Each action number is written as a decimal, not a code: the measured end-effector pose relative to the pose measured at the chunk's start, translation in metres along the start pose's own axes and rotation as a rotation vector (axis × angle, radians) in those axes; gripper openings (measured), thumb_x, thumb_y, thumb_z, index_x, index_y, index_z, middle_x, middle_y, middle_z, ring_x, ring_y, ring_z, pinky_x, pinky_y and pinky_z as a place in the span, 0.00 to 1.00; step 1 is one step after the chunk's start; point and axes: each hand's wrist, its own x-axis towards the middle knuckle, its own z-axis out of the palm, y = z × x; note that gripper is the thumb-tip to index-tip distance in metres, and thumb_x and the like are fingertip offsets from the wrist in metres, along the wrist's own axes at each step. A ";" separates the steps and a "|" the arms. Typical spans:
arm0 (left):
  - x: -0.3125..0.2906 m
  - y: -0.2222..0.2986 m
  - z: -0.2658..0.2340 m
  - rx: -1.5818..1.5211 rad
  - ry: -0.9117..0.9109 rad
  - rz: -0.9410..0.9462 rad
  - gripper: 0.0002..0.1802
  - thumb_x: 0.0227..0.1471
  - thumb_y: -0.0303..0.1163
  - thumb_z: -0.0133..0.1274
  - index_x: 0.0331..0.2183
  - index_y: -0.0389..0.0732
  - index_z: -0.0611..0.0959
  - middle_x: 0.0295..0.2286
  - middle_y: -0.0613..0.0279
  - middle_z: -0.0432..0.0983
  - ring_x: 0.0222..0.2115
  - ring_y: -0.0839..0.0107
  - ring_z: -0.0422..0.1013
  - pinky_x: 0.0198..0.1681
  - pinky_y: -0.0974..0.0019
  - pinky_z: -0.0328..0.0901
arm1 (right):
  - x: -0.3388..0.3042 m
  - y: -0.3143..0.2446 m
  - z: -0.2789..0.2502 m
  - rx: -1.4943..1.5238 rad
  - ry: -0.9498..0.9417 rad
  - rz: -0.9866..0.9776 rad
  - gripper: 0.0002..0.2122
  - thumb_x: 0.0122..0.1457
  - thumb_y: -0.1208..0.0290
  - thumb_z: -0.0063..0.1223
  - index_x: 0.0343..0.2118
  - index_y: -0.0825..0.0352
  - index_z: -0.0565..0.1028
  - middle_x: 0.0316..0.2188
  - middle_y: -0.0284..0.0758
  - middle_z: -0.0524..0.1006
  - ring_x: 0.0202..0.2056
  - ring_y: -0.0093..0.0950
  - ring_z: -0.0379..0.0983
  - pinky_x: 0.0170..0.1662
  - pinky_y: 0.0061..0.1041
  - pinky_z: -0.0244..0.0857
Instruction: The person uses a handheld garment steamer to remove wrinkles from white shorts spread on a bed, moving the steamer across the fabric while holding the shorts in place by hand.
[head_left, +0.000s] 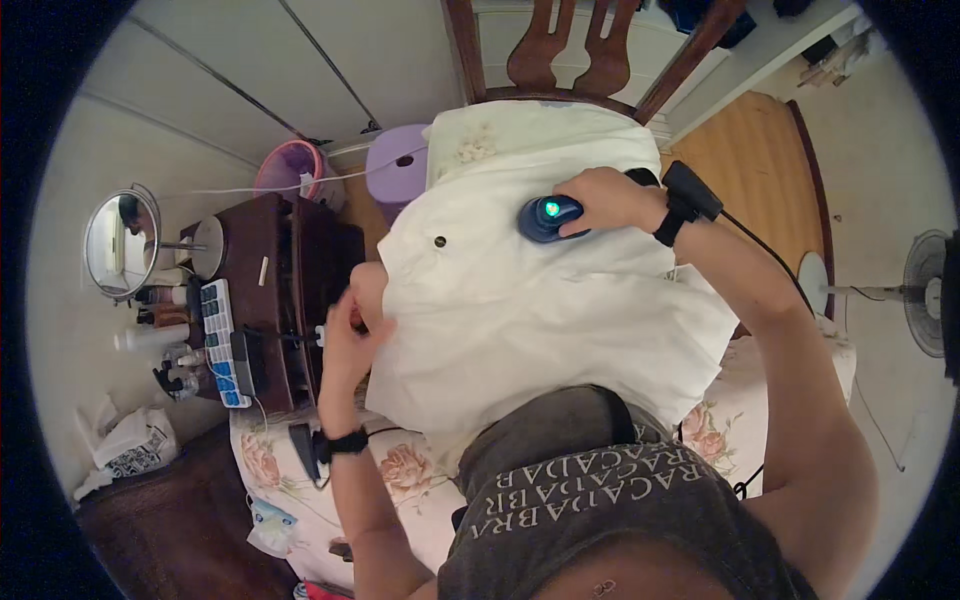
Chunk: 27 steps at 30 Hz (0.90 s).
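My right hand (612, 200) is wrapped round a dark blue, rounded handheld device (545, 222) with a green light on top; it looks like a fabric shaver. Its underside rests on a large white cloth (500, 330), perhaps a garment, spread over my lap and the chair in front. A small dark round spot like a button (440, 241) shows on the cloth, left of the device. Beside the cloth's left edge is my left hand (352, 345), thumb and fingers apart, slightly blurred. Bare skin, perhaps my knee, lies against its fingers.
A wooden chair back (570, 60) rises at the far side. To the left are a purple stool (397, 165), a pink-rimmed bin (290, 165) and a dark cabinet (250, 240) with a round mirror (121, 244) and keyboard (224, 340). A fan (925, 295) stands right. Floral bedding (405, 468) lies beneath me.
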 end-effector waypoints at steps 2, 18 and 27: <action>0.040 -0.003 0.021 0.166 0.391 0.205 0.43 0.41 0.46 0.66 0.54 0.33 0.71 0.43 0.45 0.73 0.48 0.51 0.68 0.52 0.55 0.61 | 0.006 -0.014 0.004 0.011 -0.002 -0.029 0.22 0.44 0.51 0.65 0.37 0.63 0.78 0.29 0.42 0.79 0.35 0.43 0.76 0.38 0.40 0.68; 0.072 0.032 0.049 -0.147 0.335 -0.013 0.29 0.47 0.37 0.62 0.51 0.39 0.75 0.42 0.49 0.77 0.43 0.61 0.74 0.47 0.65 0.66 | -0.005 -0.020 0.018 0.018 0.023 -0.072 0.17 0.47 0.59 0.63 0.39 0.61 0.78 0.29 0.41 0.79 0.33 0.42 0.76 0.38 0.39 0.69; 0.081 -0.009 0.049 -0.250 0.514 0.192 0.23 0.50 0.34 0.60 0.49 0.43 0.79 0.38 0.49 0.81 0.39 0.65 0.77 0.44 0.67 0.68 | 0.029 -0.076 0.026 0.018 0.046 -0.052 0.15 0.48 0.60 0.62 0.37 0.61 0.78 0.29 0.42 0.79 0.34 0.43 0.76 0.38 0.41 0.69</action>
